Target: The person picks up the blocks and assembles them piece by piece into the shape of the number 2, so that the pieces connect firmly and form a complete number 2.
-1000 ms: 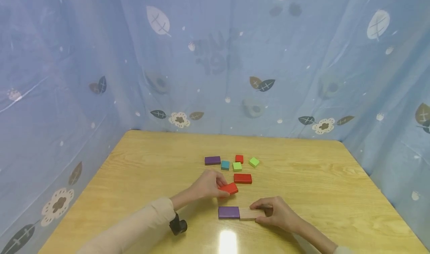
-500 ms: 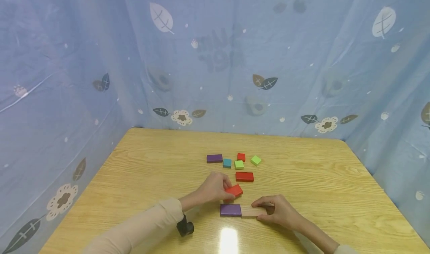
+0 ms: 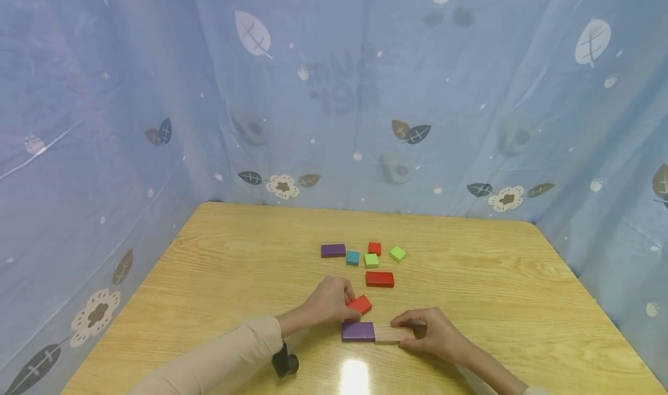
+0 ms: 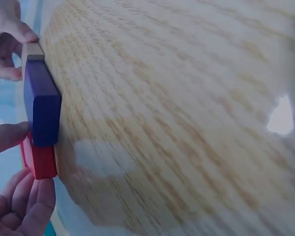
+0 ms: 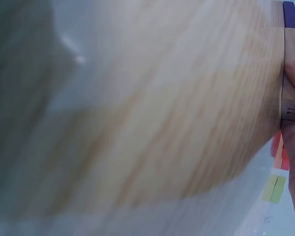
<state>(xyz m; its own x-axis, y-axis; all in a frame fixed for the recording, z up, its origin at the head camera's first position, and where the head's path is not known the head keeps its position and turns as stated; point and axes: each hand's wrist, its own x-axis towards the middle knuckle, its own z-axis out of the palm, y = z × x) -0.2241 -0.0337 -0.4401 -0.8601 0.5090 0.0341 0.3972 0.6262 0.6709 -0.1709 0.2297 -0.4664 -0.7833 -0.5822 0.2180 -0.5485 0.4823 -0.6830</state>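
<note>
My left hand point(image 3: 330, 300) pinches a red block point(image 3: 361, 305) between thumb and fingers, just behind a purple block point(image 3: 357, 332) lying on the table. In the left wrist view the red block point(image 4: 42, 161) shows beyond the near end of the purple block point(image 4: 45, 103), the thumb on one side and fingertips on the other. My right hand point(image 3: 433, 334) grips the right end of a plain wooden block point(image 3: 387, 334), whose left end meets the purple one in a straight row. In the right wrist view, the wooden block point(image 5: 292, 54) has dark markings on its end.
Behind the hands on the wooden table point(image 3: 250, 250) lie a second red block point(image 3: 379, 279), a dark purple block point(image 3: 333, 250), a teal cube point(image 3: 352, 258), a small red cube point(image 3: 374, 248) and two green cubes point(image 3: 371, 261). A patterned blue curtain point(image 3: 334, 93) closes off the back and sides.
My left hand has carried the red block toward me and slightly right, closer to the purple block. My right hand keeps its grip on the wooden block; the head view has shifted slightly.
</note>
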